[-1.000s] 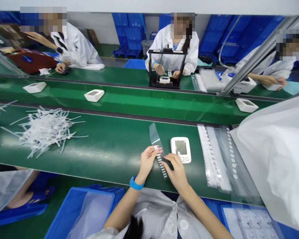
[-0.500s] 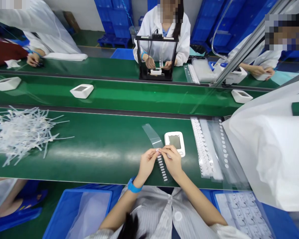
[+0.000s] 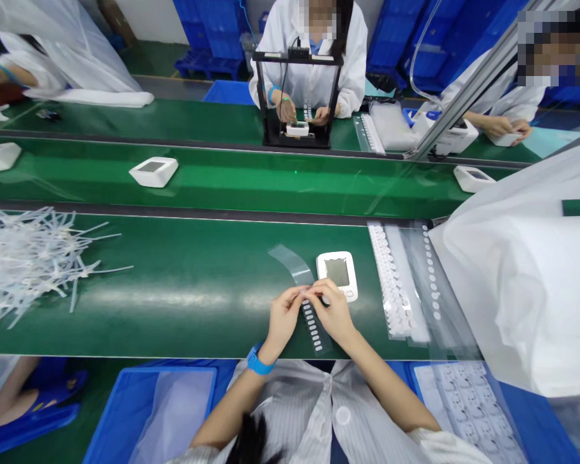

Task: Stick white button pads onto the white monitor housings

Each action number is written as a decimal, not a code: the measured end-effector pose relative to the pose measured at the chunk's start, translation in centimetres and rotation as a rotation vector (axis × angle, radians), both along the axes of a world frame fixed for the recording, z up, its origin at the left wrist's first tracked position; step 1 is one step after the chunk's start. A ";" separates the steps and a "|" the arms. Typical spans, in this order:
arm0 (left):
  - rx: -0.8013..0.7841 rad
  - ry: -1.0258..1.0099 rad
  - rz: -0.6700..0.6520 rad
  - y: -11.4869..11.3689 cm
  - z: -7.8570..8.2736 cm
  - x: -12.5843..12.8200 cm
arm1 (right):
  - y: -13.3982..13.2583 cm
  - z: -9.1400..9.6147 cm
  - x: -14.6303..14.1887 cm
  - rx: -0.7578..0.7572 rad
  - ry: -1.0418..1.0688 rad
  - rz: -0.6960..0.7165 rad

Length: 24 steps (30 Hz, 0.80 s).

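Observation:
My left hand (image 3: 283, 317) and my right hand (image 3: 333, 312) meet fingertip to fingertip over a clear plastic strip (image 3: 296, 265) with a row of white oval stickers (image 3: 312, 328). Both hands are closed in a pinch. Between the fingertips is a small pale bit, seemingly a sticker at the strip; the fingers hide most of it. Just beyond my right hand, a white device with a grey screen (image 3: 337, 271) lies face up, its lower left corner covered by my fingers. The sticker row runs towards me between my wrists.
A heap of thin white plastic strips (image 3: 33, 261) lies left. Clear sheets with round stickers (image 3: 391, 283) lie right, beside a white cloth (image 3: 536, 277). Beyond, a green conveyor (image 3: 232, 183) carries white devices (image 3: 153, 171). Across it, a person works at a black frame (image 3: 297, 58).
The view has shifted slightly. My hands stay pinched together at the strip, with the fingertips moved only a little. Devices on the conveyor have shifted slightly; the person at far left has moved an arm.

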<state>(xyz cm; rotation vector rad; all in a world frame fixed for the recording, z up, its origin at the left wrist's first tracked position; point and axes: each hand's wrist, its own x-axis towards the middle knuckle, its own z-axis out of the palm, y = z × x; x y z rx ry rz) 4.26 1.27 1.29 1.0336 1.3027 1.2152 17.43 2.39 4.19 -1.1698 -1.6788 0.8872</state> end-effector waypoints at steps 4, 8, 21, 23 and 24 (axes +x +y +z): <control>-0.083 -0.097 0.049 0.1 -0.9 -0.5 | -1.3 0.7 2.0 -0.172 -0.088 0.043; -0.115 -0.119 0.041 0.0 -1.7 -1.1 | -1.2 0.1 4.9 -0.372 -0.204 -0.109; -0.114 -0.102 0.059 -0.1 -1.8 -1.1 | 0.7 -0.5 5.4 -0.457 -0.325 -0.184; -0.116 -0.108 0.063 0.0 -1.8 -1.1 | 0.7 -0.6 5.4 -0.458 -0.333 -0.189; -0.116 -0.109 0.064 0.0 -1.8 -1.1 | 0.7 -0.6 5.4 -0.459 -0.335 -0.189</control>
